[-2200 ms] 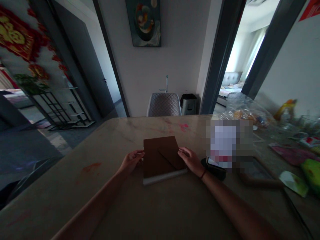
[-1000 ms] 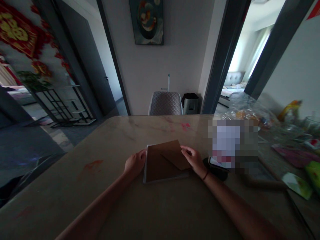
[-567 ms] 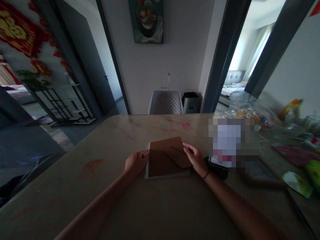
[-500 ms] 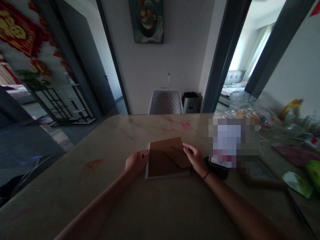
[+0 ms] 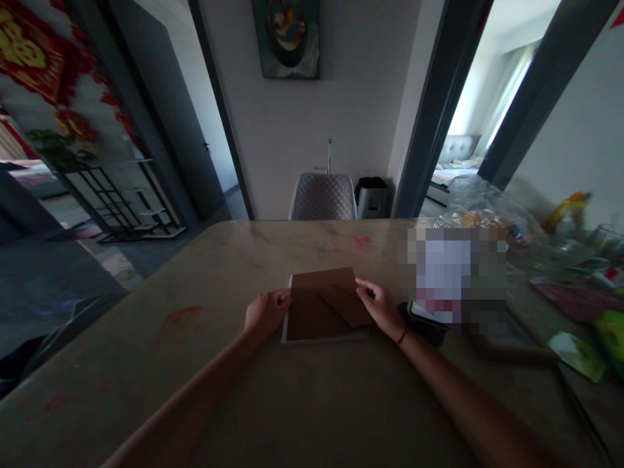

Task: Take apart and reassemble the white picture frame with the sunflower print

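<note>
A flat, book-like thing with a brown top (image 5: 312, 315) and pale edges along its left and front sides lies on the table before me. Across its right part runs the slanting edge of a brown flap or folded piece (image 5: 345, 307); which of the two, I cannot tell. My left hand (image 5: 268, 312) is closed at its left edge, thumb and fingers pressed together there. With bent fingers, my right hand (image 5: 379, 304) pinches its right edge near the far corner. The parts of both hands under the edges are hidden.
On the table (image 5: 234, 403) to the right are a dark phone-like object (image 5: 426, 326), partly covered by a blurred patch, a clear plastic bag (image 5: 480, 208) and a green packet (image 5: 611, 338). A quilted chair (image 5: 324, 197) stands beyond the far edge, beside a bin (image 5: 372, 198).
The view has shifted very slightly. Both hands stay at the left and right edges of the brown book-like thing, with hardly any movement.
</note>
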Motion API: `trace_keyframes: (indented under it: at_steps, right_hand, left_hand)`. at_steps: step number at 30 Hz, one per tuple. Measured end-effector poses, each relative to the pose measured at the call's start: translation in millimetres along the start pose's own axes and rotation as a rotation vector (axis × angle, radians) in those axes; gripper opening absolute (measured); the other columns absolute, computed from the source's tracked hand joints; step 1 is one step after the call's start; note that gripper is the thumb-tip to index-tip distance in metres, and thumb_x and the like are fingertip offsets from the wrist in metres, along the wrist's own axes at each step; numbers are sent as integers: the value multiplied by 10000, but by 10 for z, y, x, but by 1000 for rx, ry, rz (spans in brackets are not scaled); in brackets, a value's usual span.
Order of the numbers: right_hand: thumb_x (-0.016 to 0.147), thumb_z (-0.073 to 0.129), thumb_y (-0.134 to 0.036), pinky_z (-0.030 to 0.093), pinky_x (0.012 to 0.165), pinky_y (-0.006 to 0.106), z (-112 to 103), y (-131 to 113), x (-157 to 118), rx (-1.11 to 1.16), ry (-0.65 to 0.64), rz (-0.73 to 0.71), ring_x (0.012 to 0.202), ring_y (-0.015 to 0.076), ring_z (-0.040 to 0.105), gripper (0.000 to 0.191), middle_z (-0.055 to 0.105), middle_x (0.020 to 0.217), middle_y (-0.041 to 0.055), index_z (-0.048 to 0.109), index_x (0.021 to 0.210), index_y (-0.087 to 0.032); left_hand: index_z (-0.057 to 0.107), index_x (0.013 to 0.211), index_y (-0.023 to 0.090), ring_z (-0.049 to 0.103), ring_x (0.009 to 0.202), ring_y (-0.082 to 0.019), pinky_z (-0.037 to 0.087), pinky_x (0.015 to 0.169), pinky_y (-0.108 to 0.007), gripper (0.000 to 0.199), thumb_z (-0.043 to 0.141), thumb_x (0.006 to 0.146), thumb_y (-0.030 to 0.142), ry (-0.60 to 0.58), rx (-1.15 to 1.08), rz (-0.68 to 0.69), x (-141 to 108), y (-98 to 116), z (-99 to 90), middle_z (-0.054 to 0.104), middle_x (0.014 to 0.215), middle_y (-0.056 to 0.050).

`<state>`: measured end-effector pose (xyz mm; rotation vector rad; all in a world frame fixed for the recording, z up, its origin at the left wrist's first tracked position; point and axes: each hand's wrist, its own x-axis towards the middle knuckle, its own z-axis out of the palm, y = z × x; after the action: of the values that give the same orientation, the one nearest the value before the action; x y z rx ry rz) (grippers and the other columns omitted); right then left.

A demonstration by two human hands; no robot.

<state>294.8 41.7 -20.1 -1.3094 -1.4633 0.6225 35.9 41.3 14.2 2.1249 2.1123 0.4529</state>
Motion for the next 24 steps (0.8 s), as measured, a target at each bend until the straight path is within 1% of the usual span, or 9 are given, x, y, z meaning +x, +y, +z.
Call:
trace_keyframes:
  at_steps: [4,7,13,16,18,21,24]
  right_hand:
    - [746,511,-389,478,790,356,-7,8,9,-15,-7,12,838,206,630,376,684,963,104,648,1006,-155]
    - [738,514,-375,480,768,348,-12,17,9,1,-13,18,832,208,628,377,685,939,110,647,1000,-138]
    - [737,527,-380,479,681,323,13,21,-15,-17,5,1,700,187,614,363,684,787,70,646,993,-152]
    - [731,544,-392,468,657,307,37,26,-26,-43,-2,-5,649,174,591,368,658,718,46,644,998,-160]
    - [727,549,-407,460,643,299,49,34,-28,-53,-5,-1,636,172,579,397,640,696,41,636,1016,-149]
    - [713,561,-430,447,627,294,60,39,-26,-79,-5,8,628,172,565,475,613,678,39,611,1063,-113]
    - [712,567,-420,434,615,287,66,26,-24,-116,-9,2,606,162,550,440,595,646,16,620,1051,-144]
  left_hand:
    - [657,999,256,610,677,-199,318,532,-240,353,391,820,403,7,-2,-12,4,-2,12,689,789,-50]
    - [654,1006,250,621,720,-209,329,544,-241,359,389,820,405,3,-6,-10,8,4,0,694,820,-57]
    - [633,1053,272,632,826,-220,381,603,-246,358,366,843,386,-22,-20,4,11,11,-35,696,940,-51]
    - [630,1059,282,633,845,-218,401,637,-254,361,341,860,365,-32,-21,12,12,3,-34,687,989,-44]
    - [634,1053,279,634,839,-222,410,646,-260,362,348,857,385,-32,-17,12,12,-1,-26,688,981,-46]
    - [637,1047,258,638,798,-239,415,620,-271,386,377,835,449,-27,-6,3,6,4,-13,698,911,-65]
    - [632,1049,249,639,780,-248,413,606,-280,396,368,835,453,-23,6,6,-9,20,-11,699,881,-73]
